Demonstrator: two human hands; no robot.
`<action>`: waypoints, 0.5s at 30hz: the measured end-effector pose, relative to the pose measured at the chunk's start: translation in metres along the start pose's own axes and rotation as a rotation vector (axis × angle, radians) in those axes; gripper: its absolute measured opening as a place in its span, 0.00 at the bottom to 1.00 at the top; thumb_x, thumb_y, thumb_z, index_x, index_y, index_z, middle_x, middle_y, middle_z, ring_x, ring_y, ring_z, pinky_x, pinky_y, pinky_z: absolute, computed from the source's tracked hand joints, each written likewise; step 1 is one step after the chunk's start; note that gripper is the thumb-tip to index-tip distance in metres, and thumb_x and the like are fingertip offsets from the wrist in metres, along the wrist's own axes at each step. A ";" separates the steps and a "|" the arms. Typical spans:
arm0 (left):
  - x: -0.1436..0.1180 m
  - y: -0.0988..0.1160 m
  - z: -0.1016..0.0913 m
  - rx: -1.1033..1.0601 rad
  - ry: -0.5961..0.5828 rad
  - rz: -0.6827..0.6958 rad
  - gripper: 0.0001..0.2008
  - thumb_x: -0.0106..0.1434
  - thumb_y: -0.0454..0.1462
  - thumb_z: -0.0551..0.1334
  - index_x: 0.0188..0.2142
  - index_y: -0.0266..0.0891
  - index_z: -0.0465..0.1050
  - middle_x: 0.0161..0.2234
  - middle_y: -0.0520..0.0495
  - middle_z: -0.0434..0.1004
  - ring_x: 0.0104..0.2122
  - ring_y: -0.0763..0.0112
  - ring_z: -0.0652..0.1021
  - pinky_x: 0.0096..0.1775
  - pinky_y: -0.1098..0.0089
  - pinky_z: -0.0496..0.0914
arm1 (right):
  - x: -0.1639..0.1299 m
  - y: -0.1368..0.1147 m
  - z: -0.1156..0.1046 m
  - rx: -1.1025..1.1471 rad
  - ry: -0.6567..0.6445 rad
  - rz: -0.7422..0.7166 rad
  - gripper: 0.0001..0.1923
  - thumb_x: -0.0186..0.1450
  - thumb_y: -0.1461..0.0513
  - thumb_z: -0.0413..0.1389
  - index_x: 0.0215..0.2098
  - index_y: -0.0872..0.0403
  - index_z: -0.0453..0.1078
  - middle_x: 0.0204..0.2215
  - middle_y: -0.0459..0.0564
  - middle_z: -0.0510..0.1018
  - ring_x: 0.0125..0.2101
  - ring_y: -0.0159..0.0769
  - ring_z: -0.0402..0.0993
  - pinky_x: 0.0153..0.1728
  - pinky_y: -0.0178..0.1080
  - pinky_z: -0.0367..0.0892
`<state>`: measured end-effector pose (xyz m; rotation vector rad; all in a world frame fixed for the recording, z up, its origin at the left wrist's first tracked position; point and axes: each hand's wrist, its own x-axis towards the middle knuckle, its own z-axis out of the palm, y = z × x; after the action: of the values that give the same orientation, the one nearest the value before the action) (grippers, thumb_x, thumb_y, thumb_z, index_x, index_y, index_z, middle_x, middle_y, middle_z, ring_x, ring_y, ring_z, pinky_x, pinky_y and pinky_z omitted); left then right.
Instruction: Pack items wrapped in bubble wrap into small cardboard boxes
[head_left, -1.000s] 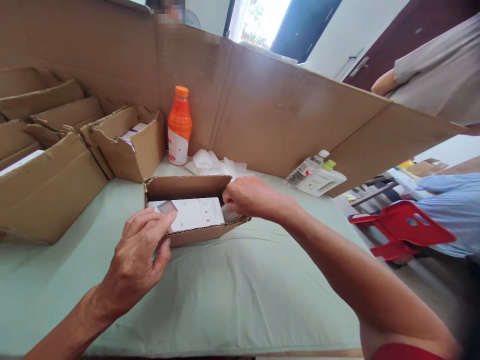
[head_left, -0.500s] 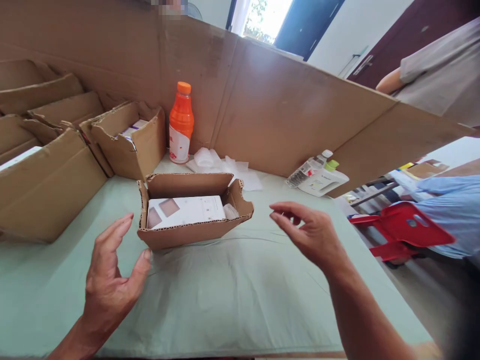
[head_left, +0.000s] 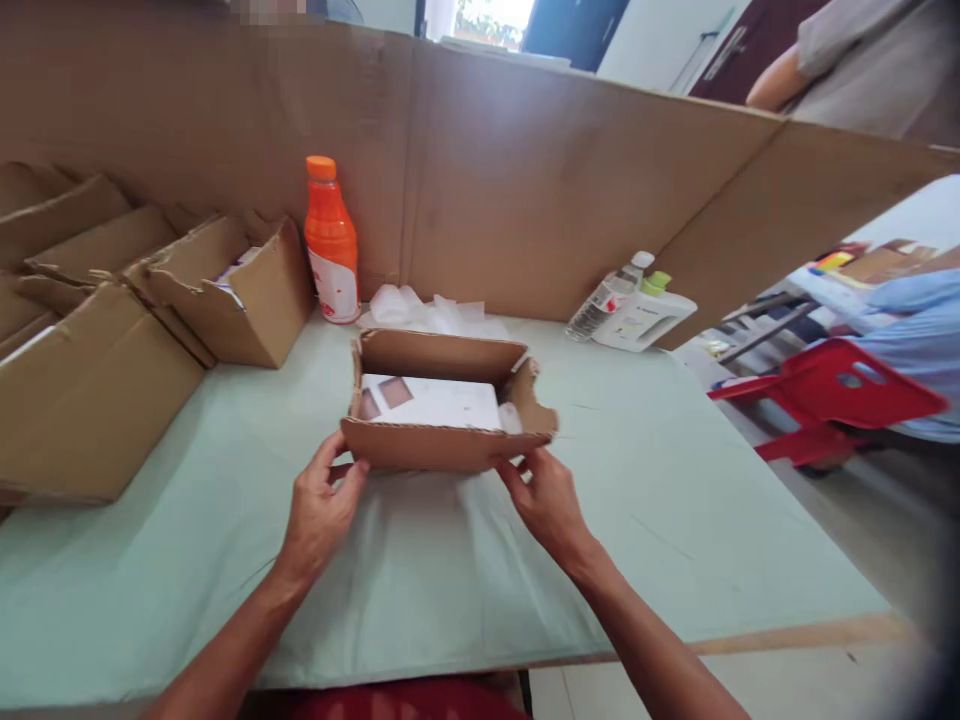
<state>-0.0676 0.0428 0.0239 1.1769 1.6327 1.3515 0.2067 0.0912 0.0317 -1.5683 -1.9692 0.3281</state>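
A small open cardboard box [head_left: 442,447] sits on the pale green table cover [head_left: 420,590], with a white printed packet [head_left: 431,402] lying flat inside and a bit of clear plastic at its right end. My left hand [head_left: 321,510] grips the box's near left corner. At the near right corner, my right hand [head_left: 546,498] pinches the front wall and flap. The box's flaps stand open.
An orange bottle [head_left: 331,243] stands behind the box beside crumpled white paper [head_left: 427,312]. Open cartons [head_left: 225,290] line the left. A clear bottle and a white jug [head_left: 637,312] lie at the right, against a tall cardboard wall [head_left: 525,190]. A red chair [head_left: 832,395] and another person stand beyond.
Both hands left the packet inside the box, lifted apart, and have now come down onto the box's near corners. The view has shifted, so the box sits further right.
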 end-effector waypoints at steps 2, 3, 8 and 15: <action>-0.010 0.000 0.015 -0.012 -0.115 0.013 0.21 0.62 0.48 0.62 0.51 0.39 0.74 0.49 0.42 0.80 0.43 0.62 0.82 0.44 0.65 0.77 | -0.039 0.014 -0.020 -0.079 0.077 0.015 0.13 0.68 0.54 0.54 0.28 0.52 0.66 0.24 0.50 0.76 0.23 0.38 0.72 0.26 0.39 0.64; -0.015 -0.002 0.019 -0.009 -0.153 0.013 0.21 0.63 0.48 0.62 0.51 0.40 0.74 0.49 0.42 0.80 0.42 0.63 0.82 0.43 0.66 0.76 | -0.057 0.017 -0.027 -0.119 0.108 0.015 0.15 0.69 0.53 0.54 0.28 0.52 0.67 0.23 0.49 0.76 0.22 0.38 0.72 0.25 0.39 0.64; -0.021 -0.010 0.013 0.129 -0.171 0.065 0.19 0.62 0.49 0.64 0.47 0.41 0.75 0.41 0.45 0.80 0.35 0.66 0.79 0.32 0.71 0.73 | -0.103 0.013 -0.028 -0.130 0.191 -0.002 0.16 0.70 0.51 0.55 0.45 0.54 0.72 0.37 0.56 0.81 0.35 0.46 0.78 0.34 0.44 0.72; -0.017 -0.012 0.008 0.245 -0.186 0.125 0.16 0.62 0.50 0.65 0.41 0.42 0.74 0.31 0.51 0.74 0.28 0.71 0.74 0.29 0.72 0.69 | -0.072 0.053 -0.029 0.349 0.004 0.081 0.55 0.52 0.37 0.67 0.69 0.51 0.56 0.65 0.61 0.66 0.63 0.56 0.64 0.57 0.55 0.68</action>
<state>-0.0570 0.0295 0.0100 1.5235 1.6450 1.1000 0.2750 0.0330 0.0052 -1.4203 -1.7355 0.6626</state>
